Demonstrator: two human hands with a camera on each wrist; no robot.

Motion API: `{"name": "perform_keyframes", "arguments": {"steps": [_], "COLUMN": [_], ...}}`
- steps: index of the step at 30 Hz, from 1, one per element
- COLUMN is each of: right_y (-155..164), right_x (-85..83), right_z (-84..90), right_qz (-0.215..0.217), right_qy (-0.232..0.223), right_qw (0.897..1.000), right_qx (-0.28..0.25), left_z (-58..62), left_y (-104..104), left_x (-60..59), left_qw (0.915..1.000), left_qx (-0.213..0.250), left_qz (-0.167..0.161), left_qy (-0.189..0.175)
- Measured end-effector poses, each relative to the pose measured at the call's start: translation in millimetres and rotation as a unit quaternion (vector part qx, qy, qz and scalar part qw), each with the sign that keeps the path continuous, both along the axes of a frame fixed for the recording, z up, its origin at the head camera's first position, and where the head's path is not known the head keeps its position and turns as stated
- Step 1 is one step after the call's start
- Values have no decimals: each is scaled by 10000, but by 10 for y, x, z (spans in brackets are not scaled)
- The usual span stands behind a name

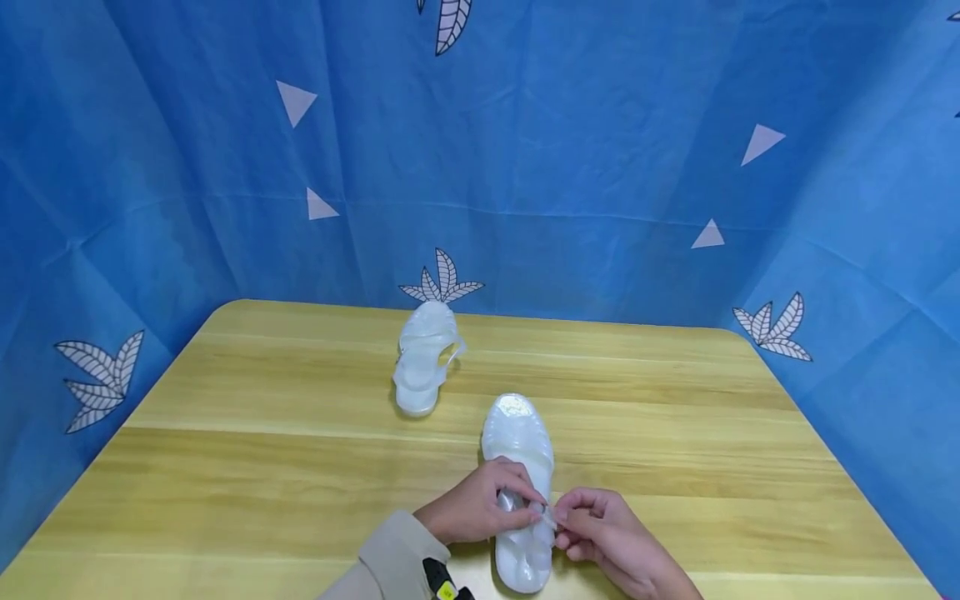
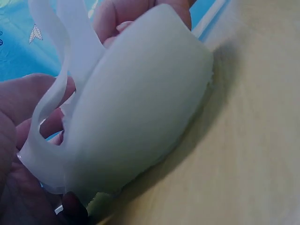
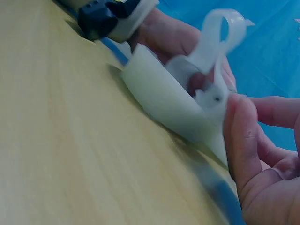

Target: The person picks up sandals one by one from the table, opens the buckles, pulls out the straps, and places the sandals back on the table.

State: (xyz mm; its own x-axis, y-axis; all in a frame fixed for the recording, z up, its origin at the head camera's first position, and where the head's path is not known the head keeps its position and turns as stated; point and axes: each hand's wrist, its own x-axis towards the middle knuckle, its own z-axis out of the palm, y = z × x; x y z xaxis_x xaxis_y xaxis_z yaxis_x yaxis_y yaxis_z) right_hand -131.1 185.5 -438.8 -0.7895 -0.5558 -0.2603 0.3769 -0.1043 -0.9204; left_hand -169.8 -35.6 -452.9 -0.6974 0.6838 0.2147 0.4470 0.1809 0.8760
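Fingers of the left hand (image 1: 472, 507) curl over the strap of the near sandal (image 1: 519, 450), pinching it; the right hand (image 1: 607, 537) pinches the same strap's buckle end from the other side. That sandal lies flat on the wooden table (image 1: 225, 467). A second sandal (image 1: 422, 358) sits beyond it, well apart

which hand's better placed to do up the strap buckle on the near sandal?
Probably the right hand: its fingers already pinch the strap at the buckle side of the near sandal. The left hand grips the sandal's middle, steadying it on the table.
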Motion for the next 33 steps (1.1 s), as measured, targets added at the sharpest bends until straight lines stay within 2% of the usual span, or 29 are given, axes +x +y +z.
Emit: {"name": "perform_keyframes", "arguments": {"steps": [8, 22, 28, 33], "right_y": [27, -109, -172, -183], "right_x": [15, 35, 17, 24], "right_z": [-51, 13, 39, 53], "right_qz": [58, -591, -899, -1021], "right_qy": [201, 325, 267, 169], "right_qw": [9997, 9976, 9953, 9939], "right_qx": [-124, 168, 233, 373], "left_z": [7, 20, 17, 7], "left_y": [-14, -13, 13, 17], "left_x": [13, -4, -4, 7], "left_qw": [9998, 9990, 9974, 9972], "left_qx": [7, 54, 264, 257], "left_qz": [-4, 49, 56, 132], "left_qy": [-183, -448, -676, -685]}}
